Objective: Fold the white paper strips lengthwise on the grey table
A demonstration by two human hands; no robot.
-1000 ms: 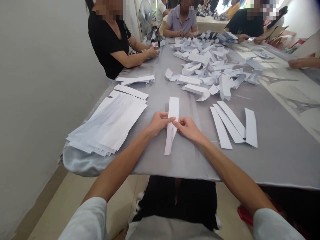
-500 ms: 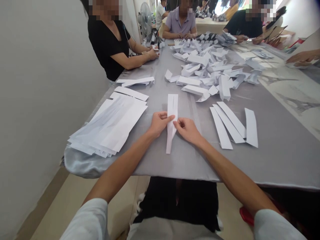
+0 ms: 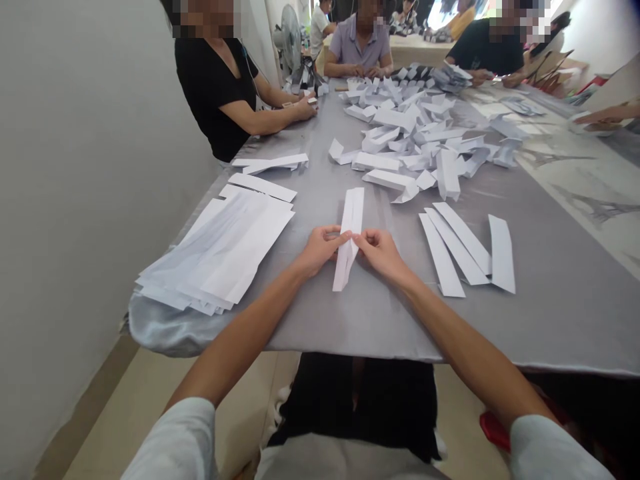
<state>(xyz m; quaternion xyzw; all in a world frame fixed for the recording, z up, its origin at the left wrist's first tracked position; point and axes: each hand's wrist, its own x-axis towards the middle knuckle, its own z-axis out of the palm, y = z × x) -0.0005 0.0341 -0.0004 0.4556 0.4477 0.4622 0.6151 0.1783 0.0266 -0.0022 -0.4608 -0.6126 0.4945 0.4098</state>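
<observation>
Between the hands, a folded white paper strip runs lengthwise away from the body, over the grey satin-covered worktop. The left hand and right hand are close together, pinching the strip from either side around its middle, with their fingertips almost meeting on the paper. Its far part shows a narrow slit between its layers.

Just left of the left hand lies a stack of white paper sheets, near the worktop's corner. Just right of the right hand lie four loose paper strips, fanned out.

Further ahead, two groups of long paper strips sit beyond the stack, and a heap of folded paper pieces spreads across the middle. Past these, a person in a black top works at the left side.

An uneven pinch could skew the layers and leave a crooked crease. The slick satin offers little grip, so a sideways tug could also slide the stack toward the worktop's edge.
</observation>
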